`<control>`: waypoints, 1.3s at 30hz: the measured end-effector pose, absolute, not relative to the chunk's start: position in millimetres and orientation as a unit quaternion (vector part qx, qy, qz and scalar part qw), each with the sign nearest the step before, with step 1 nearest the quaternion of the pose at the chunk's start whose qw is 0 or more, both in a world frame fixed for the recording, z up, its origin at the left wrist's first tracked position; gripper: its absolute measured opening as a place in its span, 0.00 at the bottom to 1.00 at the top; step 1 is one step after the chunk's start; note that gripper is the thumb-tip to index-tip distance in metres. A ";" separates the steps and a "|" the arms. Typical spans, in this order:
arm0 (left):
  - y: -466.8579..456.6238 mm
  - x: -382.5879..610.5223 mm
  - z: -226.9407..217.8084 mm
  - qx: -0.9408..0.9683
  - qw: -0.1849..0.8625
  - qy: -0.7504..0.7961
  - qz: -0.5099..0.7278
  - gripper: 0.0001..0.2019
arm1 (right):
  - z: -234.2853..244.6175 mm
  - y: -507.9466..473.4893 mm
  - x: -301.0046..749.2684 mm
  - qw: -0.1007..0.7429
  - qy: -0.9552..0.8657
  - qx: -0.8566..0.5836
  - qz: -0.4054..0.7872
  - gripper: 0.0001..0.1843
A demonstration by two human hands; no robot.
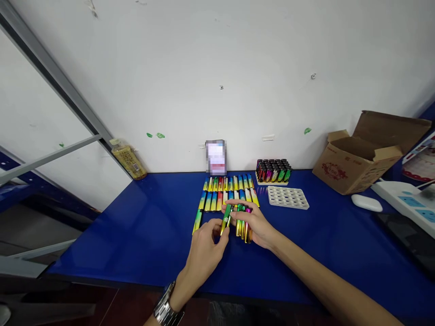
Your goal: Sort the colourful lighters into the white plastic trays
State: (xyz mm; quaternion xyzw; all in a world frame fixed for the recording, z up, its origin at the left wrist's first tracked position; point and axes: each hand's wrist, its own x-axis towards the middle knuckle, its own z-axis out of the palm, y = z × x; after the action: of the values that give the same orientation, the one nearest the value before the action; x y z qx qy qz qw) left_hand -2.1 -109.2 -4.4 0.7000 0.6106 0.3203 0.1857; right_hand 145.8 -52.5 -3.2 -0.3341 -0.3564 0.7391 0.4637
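Note:
My left hand (205, 246) pinches a shiny green-and-yellow lighter (225, 221) near its lower end. The fingertips of my right hand (261, 226) reach its upper end. In that right hand several metallic lighters (241, 226), green, gold and purple, are gripped side by side. Behind my hands, two rows of lighters (212, 200) in blue, yellow, red and white lie on the blue table (142, 240), and my fingers cover part of the nearer row. A single green-and-yellow lighter (197, 221) starts a third row at the left.
Right of the rows stands a rack of dark-topped lighters (273, 172), with a white perforated tray (288, 197) before it. A phone (216, 157) leans on the wall. Farther right are an open cardboard box (356, 158), a white case (366, 203) and a power strip (408, 203). A bottle (129, 159) stands left.

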 end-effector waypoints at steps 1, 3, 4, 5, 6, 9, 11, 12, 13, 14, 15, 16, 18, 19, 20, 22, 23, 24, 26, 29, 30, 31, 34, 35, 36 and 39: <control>-112.3 -6.3 -6.3 0.709 0.132 0.618 0.312 0.10 | -2.0 -52.3 146.1 0.467 -0.351 -0.342 0.736 0.20; -117.7 -15.1 -13.7 0.729 0.023 0.616 0.299 0.11 | 0.8 -52.1 146.8 0.470 -0.334 -0.357 0.735 0.19; -119.7 -19.1 -18.4 0.738 -0.023 0.609 0.290 0.12 | 2.1 -52.1 147.1 0.470 -0.326 -0.359 0.737 0.19; -121.4 -22.5 -23.0 0.745 -0.063 0.603 0.278 0.13 | 3.2 -52.1 147.4 0.469 -0.322 -0.359 0.740 0.19; -122.6 -25.2 -26.9 0.753 -0.093 0.597 0.262 0.14 | 3.9 -52.2 147.7 0.467 -0.322 -0.355 0.743 0.19; -124.6 -29.2 -31.4 0.773 -0.153 0.582 0.201 0.16 | 4.3 -52.8 148.3 0.460 -0.327 -0.344 0.751 0.19; -125.0 -30.3 -28.8 0.777 -0.184 0.577 0.170 0.14 | 4.4 -53.2 148.5 0.456 -0.330 -0.340 0.753 0.19; -125.0 -31.0 -26.8 0.778 -0.194 0.575 0.160 0.13 | 4.6 -53.4 148.5 0.457 -0.332 -0.340 0.752 0.19; -124.7 -32.0 -25.0 0.780 -0.199 0.572 0.157 0.13 | 5.2 -53.5 148.4 0.458 -0.333 -0.341 0.751 0.19; -124.2 -33.5 -23.7 0.783 -0.199 0.567 0.158 0.15 | 5.9 -53.6 148.3 0.458 -0.334 -0.343 0.749 0.19; -123.6 -35.3 -23.1 0.790 -0.195 0.559 0.159 0.17 | 6.6 -53.6 148.3 0.459 -0.334 -0.345 0.747 0.19; -122.7 -37.6 -23.2 0.798 -0.190 0.550 0.157 0.19 | 7.3 -53.5 148.2 0.460 -0.335 -0.348 0.745 0.19; -120.4 -43.0 -25.5 0.811 -0.185 0.536 0.144 0.21 | 8.1 -53.2 148.3 0.460 -0.338 -0.348 0.744 0.19; -119.0 -45.9 -27.5 0.816 -0.185 0.531 0.132 0.22 | 8.1 -52.9 148.4 0.460 -0.340 -0.346 0.744 0.19; -117.6 -48.8 -29.7 0.820 -0.186 0.528 0.120 0.23 | 7.9 -52.6 148.5 0.459 -0.341 -0.344 0.745 0.19; -114.8 -54.1 -34.1 0.825 -0.189 0.523 0.099 0.24 | 7.1 -52.0 148.9 0.458 -0.343 -0.340 0.746 0.19; -113.5 -56.2 -36.0 0.826 -0.190 0.523 0.091 0.24 | 6.6 -51.8 149.0 0.458 -0.343 -0.340 0.746 0.19; -112.3 -58.0 -37.6 0.827 -0.190 0.522 0.085 0.24 | 6.1 -51.6 149.2 0.458 -0.342 -0.340 0.747 0.19; -110.3 -60.4 -39.5 0.825 -0.191 0.526 0.079 0.25 | 5.0 -51.3 149.6 0.458 -0.339 -0.341 0.748 0.19; -108.2 -62.3 -40.1 0.822 -0.193 0.530 0.075 0.27 | 2.5 -50.7 149.8 0.460 -0.337 -0.339 0.748 0.19; -107.6 -62.7 -40.1 0.823 -0.191 0.530 0.073 0.27 | 1.4 -50.4 149.8 0.461 -0.338 -0.338 0.748 0.19; -107.0 -63.2 -40.2 0.824 -0.189 0.529 0.071 0.27 | 0.3 -50.2 149.8 0.461 -0.338 -0.337 0.748 0.19; -105.1 -64.3 -41.1 0.827 -0.185 0.527 0.065 0.27 | -1.7 -50.0 149.7 0.461 -0.340 -0.337 0.748 0.20; -104.4 -64.3 -41.6 0.827 -0.184 0.528 0.063 0.27 | -1.5 -50.2 149.8 0.459 -0.341 -0.338 0.748 0.20; -103.7 -64.1 -42.2 0.826 -0.183 0.529 0.064 0.27 | -0.9 -50.5 150.0 0.457 -0.343 -0.340 0.747 0.20; -101.9 -62.2 -44.0 0.824 -0.176 0.534 0.073 0.28 | 2.9 -51.7 150.4 0.452 -0.344 -0.347 0.746 0.20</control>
State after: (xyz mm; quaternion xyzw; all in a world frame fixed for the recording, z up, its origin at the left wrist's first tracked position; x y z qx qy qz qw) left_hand -62.2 -101.9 -44.0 0.8237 0.5340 0.0730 -0.1763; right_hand 150.4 -51.7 2.9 -0.3474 -0.3435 0.7461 0.4524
